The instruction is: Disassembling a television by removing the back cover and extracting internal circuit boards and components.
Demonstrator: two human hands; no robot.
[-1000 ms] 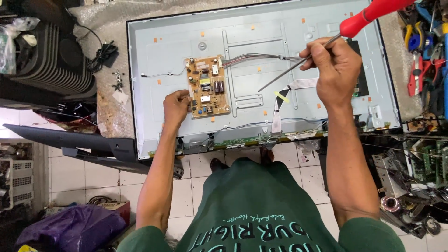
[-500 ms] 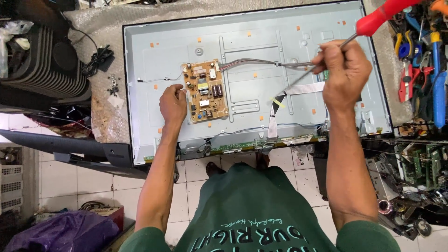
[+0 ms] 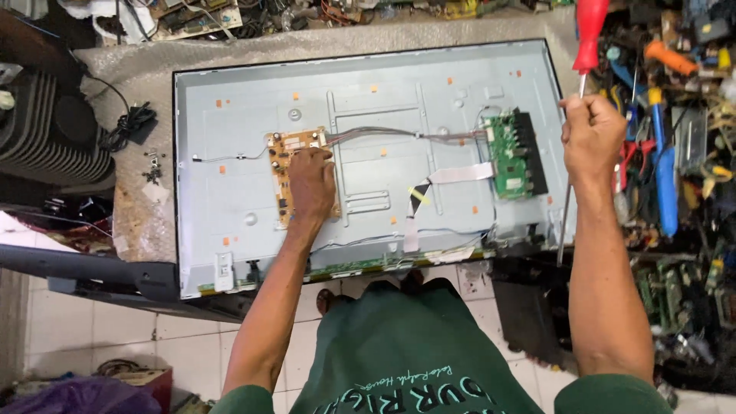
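Left hand [image 3: 310, 184] lay flat on the tan circuit board [image 3: 295, 180], nine o'clock on the panel [image 3: 230, 207]; right hand [image 3: 592, 136] gripped the screwdriver [image 3: 586, 69]. I feared pressing might crack the board.

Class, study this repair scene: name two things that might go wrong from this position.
The left hand presses flat on the tan circuit board, so it might flex the board or strain the grey wires joined to it. The right hand holds the red-handled screwdriver by its shaft; it may slip onto the green board.
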